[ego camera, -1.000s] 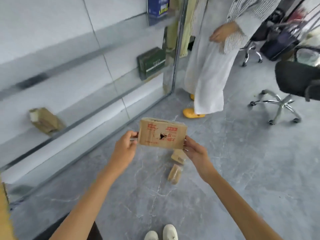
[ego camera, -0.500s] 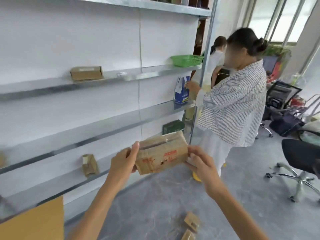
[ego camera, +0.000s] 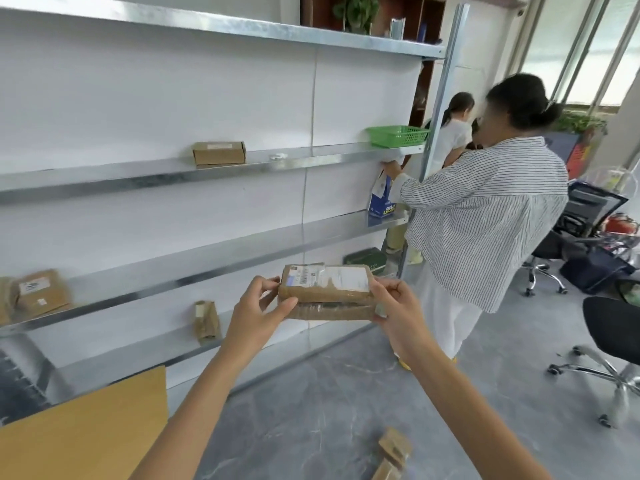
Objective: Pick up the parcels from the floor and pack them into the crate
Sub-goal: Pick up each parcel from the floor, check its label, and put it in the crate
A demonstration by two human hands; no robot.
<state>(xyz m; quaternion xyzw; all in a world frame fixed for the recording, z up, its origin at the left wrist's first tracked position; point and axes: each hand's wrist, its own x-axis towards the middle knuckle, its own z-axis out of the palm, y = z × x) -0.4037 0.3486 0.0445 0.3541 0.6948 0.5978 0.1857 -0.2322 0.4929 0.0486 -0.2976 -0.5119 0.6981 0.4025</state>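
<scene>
Head view shows my left hand (ego camera: 258, 315) and right hand (ego camera: 398, 310) each curled round one end of a taped parcel (ego camera: 325, 291). It is held level at mid-frame, label face up, well off the floor (ego camera: 311, 410). Two small parcels (ego camera: 393, 452) lie on that floor at lower centre-right. A tan cardboard panel (ego camera: 86, 434) fills the lower left; it may be the crate's side, though I cannot tell. To carry well, I would grip both ends, hold the parcel flat, swing toward lower left, and lower it inside before letting go.
</scene>
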